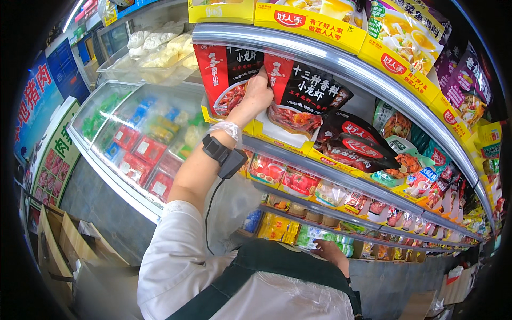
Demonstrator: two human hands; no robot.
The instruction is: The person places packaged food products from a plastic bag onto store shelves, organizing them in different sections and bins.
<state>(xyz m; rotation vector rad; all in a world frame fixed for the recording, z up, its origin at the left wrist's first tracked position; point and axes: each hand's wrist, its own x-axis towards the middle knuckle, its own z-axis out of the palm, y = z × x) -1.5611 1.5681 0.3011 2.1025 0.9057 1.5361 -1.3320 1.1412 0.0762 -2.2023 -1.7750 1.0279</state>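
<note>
My left hand (258, 94) reaches up to the shelf, its fingers closed on the left edge of a red and black crayfish seasoning pouch (302, 96). That pouch stands in a white and yellow display carton (280, 136). Just left of the hand is a similar red and black pouch (216, 88). A black device is strapped to my left wrist, with a cable running down, and clear plastic is bunched around the wrist. Low on the right, my right hand (330, 254) has bent fingers in front of green and white packs (312, 236); whether it holds anything is unclear.
A glass-topped freezer (120, 148) with packaged food stands at the left, below a plastic tray (124, 74) of bagged food. Curved metal shelf edges (280, 40) run to the right, with black pouches (352, 140) beside the carton. Cardboard boxes (76, 240) stand at the lower left.
</note>
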